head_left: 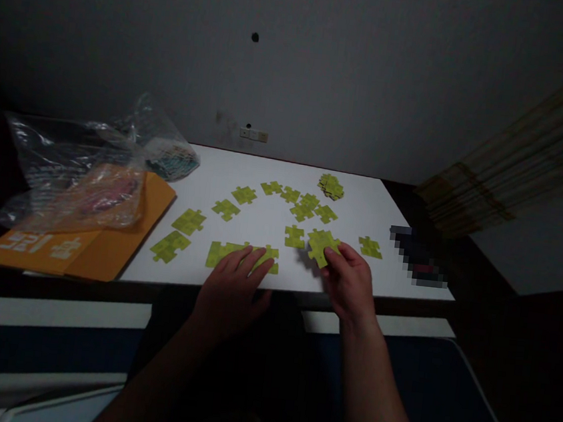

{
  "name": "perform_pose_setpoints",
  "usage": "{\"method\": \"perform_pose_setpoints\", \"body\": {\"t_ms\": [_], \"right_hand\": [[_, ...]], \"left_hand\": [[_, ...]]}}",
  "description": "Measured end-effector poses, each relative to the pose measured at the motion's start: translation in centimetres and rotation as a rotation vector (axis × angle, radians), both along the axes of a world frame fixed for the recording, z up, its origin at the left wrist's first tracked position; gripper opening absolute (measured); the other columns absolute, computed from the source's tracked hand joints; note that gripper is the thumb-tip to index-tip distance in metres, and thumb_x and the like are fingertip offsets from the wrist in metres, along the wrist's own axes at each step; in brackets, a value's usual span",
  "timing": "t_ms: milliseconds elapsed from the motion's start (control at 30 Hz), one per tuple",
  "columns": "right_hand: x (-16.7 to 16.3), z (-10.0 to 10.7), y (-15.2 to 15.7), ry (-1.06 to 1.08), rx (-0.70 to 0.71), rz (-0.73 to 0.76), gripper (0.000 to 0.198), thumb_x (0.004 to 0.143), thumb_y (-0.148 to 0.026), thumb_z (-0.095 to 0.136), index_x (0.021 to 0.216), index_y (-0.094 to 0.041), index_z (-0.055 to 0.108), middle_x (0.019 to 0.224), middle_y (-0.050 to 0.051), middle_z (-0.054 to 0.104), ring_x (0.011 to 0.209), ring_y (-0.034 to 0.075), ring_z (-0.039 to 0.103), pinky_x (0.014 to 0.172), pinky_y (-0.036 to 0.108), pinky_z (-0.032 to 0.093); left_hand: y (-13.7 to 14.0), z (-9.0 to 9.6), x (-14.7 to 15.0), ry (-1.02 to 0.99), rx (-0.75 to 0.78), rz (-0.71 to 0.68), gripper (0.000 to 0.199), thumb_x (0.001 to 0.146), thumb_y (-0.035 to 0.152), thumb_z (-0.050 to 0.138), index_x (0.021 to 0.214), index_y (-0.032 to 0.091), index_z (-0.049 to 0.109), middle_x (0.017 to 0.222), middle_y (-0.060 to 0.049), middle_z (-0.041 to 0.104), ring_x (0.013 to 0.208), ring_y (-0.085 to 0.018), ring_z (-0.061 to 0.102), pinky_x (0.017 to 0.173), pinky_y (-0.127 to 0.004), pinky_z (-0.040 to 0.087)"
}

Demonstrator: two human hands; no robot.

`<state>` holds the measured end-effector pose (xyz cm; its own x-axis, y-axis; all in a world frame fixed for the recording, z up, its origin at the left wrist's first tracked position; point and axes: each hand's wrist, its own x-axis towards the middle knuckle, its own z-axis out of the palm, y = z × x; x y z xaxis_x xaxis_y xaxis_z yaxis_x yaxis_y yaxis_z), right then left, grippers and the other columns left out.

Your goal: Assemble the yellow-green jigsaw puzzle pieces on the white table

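Note:
Between the thumb and fingers of my right hand [352,282] is a green puzzle piece [322,245], lifted a little above the table. My left hand [234,286] lies with fingers stretched out over a joined strip of green puzzle pieces [215,252] near the front edge, covering part of it. Just left of the held piece is a loose puzzle piece [294,236], and another piece [370,247] lies to the right of my right hand. Beyond my hands, several more green pieces [244,195] form an arc, some touching or overlapping.
A pile of green pieces [331,187] sits at the back right of the white table [352,212]. On the left are an orange envelope [107,246], a clear plastic bag [73,182] and another bag with cards or pieces [171,158]. A dark blurred object [417,259] lies at the right edge.

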<state>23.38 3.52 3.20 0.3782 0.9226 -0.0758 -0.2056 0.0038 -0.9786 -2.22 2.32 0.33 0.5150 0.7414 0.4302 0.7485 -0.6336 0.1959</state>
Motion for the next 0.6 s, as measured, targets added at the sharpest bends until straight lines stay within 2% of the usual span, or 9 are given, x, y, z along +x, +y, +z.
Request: {"method": "perform_pose_setpoints", "body": {"t_ms": [67,167,267,433,500,600], "right_hand": [[-0.5,0.0,-0.1,0.009,0.016,-0.011,0.053,0.071,-0.045,0.101,0.11,-0.028,0.071,0.096,0.001,0.077,0.076,0.019,0.073,0.057,0.029,0.062],[-1.0,-0.2,-0.1,-0.076,0.027,-0.012,0.065,0.071,-0.043,0.101,0.127,-0.031,0.07,0.103,0.001,0.076,0.081,0.021,0.075,0.063,0.036,0.07],[-1.2,-0.6,0.0,-0.152,0.017,0.0,0.055,0.076,-0.049,0.097,0.123,-0.028,0.077,0.102,0.004,0.074,0.084,0.024,0.075,0.062,0.04,0.071],[-1.0,-0.9,0.3,-0.224,-0.005,0.066,0.041,0.082,-0.052,0.09,0.113,-0.026,0.082,0.071,-0.003,0.063,0.067,0.021,0.064,0.06,0.038,0.063],[-0.7,-0.7,0.6,-0.362,-0.021,0.143,0.038,0.082,-0.05,0.087,0.111,-0.024,0.085,0.069,-0.002,0.064,0.062,0.018,0.059,0.059,0.035,0.056],[-0.4,-0.3,1.3,-0.633,-0.047,0.257,0.035,0.083,-0.046,0.083,0.108,-0.023,0.088,0.074,0.001,0.07,0.063,0.019,0.06,0.06,0.034,0.049]], "left_hand": [[0.0,0.0,0.0,-0.003,0.0,-0.002,0.055,0.096,0.03,0.079,0.149,0.02,0.072,0.159,-0.016,0.071,0.144,-0.042,0.067,0.117,-0.063,0.06],[0.0,-0.1,0.0,-0.001,-0.008,0.001,0.056,0.095,0.031,0.08,0.15,0.02,0.071,0.159,-0.016,0.071,0.144,-0.042,0.067,0.116,-0.063,0.06],[0.0,0.1,0.0,0.001,-0.022,0.007,0.057,0.094,0.031,0.08,0.149,0.021,0.072,0.159,-0.015,0.071,0.145,-0.042,0.066,0.117,-0.063,0.06],[0.0,0.2,0.0,0.009,-0.031,0.006,0.056,0.095,0.032,0.079,0.149,0.022,0.071,0.16,-0.015,0.07,0.144,-0.042,0.066,0.117,-0.064,0.059],[0.0,0.2,0.0,0.011,-0.041,0.007,0.056,0.095,0.033,0.079,0.15,0.022,0.071,0.16,-0.015,0.07,0.145,-0.043,0.065,0.117,-0.064,0.058],[0.0,0.2,0.0,0.014,-0.06,0.003,0.058,0.096,0.033,0.079,0.152,0.022,0.07,0.161,-0.015,0.069,0.147,-0.043,0.063,0.118,-0.065,0.057]]}}
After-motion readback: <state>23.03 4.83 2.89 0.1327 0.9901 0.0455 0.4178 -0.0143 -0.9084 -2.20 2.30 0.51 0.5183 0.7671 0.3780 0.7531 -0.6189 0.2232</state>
